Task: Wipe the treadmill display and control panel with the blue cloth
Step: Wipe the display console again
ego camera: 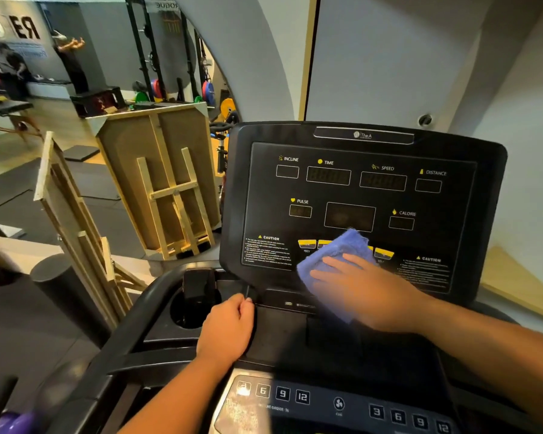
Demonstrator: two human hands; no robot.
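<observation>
The black treadmill display (361, 195) faces me, dark, with labels for incline, time, speed, distance, pulse and calorie. My right hand (367, 289) lies flat on the blue cloth (333, 261) and presses it against the lower middle of the display, over the row of yellow buttons. My left hand (229, 327) rests on the tray ledge below the display's left corner, fingers curled around a small black tab. The lower control panel (336, 405) with numbered keys and a fan button sits at the bottom of the view.
A round cup holder (188, 311) sits left of my left hand. Folded wooden tables (157, 183) lean beside the treadmill on the left. A mirror behind them reflects weight racks and people. A grey wall stands behind the display.
</observation>
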